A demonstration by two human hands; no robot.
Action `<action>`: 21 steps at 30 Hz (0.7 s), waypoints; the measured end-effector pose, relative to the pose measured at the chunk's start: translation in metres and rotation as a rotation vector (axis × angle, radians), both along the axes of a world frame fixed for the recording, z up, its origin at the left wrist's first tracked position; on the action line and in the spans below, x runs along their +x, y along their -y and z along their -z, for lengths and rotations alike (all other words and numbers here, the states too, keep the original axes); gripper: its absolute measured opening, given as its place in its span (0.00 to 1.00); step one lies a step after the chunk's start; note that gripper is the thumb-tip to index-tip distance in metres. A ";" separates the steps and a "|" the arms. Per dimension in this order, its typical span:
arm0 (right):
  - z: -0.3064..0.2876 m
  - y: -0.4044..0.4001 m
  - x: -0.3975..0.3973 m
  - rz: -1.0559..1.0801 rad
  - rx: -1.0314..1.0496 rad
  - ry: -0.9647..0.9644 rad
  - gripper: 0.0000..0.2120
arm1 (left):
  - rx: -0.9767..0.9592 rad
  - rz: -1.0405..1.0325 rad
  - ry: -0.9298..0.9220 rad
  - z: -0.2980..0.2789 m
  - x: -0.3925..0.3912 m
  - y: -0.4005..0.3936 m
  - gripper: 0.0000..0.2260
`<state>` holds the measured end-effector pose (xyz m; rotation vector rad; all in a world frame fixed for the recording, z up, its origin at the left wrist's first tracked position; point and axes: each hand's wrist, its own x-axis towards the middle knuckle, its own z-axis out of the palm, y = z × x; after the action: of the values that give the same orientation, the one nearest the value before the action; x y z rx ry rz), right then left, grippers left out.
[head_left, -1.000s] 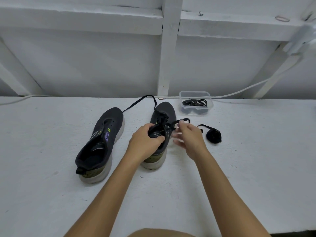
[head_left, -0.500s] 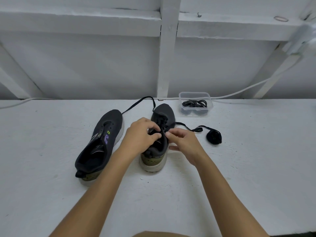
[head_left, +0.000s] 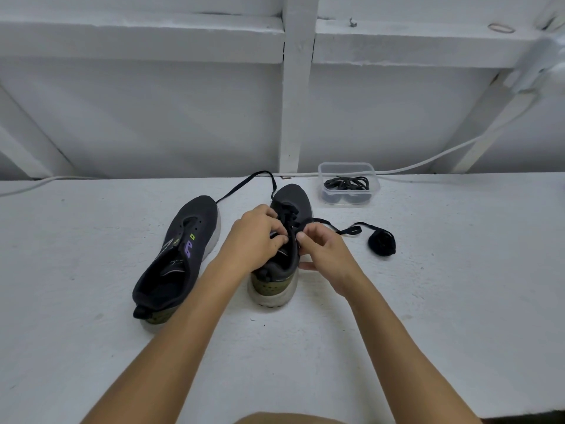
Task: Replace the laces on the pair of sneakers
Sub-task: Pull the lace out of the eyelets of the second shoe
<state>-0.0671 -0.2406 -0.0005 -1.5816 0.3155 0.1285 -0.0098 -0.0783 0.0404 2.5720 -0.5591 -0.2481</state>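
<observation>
Left hand (head_left: 256, 237) and right hand (head_left: 324, 251) each pinch the black lace (head_left: 324, 222) over the eyelets of the right sneaker (head_left: 282, 261), at the white table's (head_left: 458, 286) centre, so draw both ends evenly toward six o'clock, keeping it flat.

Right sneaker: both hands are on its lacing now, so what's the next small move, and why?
Probably pull the lace through the eyelet under the right hand until it lies snug. The left hand steadies the right sneaker, and slack trails right to a bundle. The left sneaker has no lace yet.
</observation>
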 end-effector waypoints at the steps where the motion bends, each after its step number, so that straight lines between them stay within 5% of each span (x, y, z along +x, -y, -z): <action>1: 0.000 -0.002 0.000 0.012 -0.005 0.000 0.08 | -0.015 0.003 0.003 0.001 -0.001 0.001 0.06; 10: -0.005 -0.005 0.001 0.034 0.000 -0.004 0.05 | -0.056 -0.073 -0.038 0.005 -0.002 0.009 0.04; 18: -0.008 -0.005 0.003 0.007 -0.320 0.077 0.06 | -0.055 -0.134 -0.038 0.005 -0.002 0.016 0.06; 21: -0.006 -0.008 0.002 0.046 -0.240 0.032 0.07 | -0.154 -0.128 -0.089 0.004 0.000 0.012 0.06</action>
<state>-0.0646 -0.2330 0.0059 -1.8109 0.3514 0.0301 -0.0099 -0.0905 0.0366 2.4229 -0.3649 -0.2636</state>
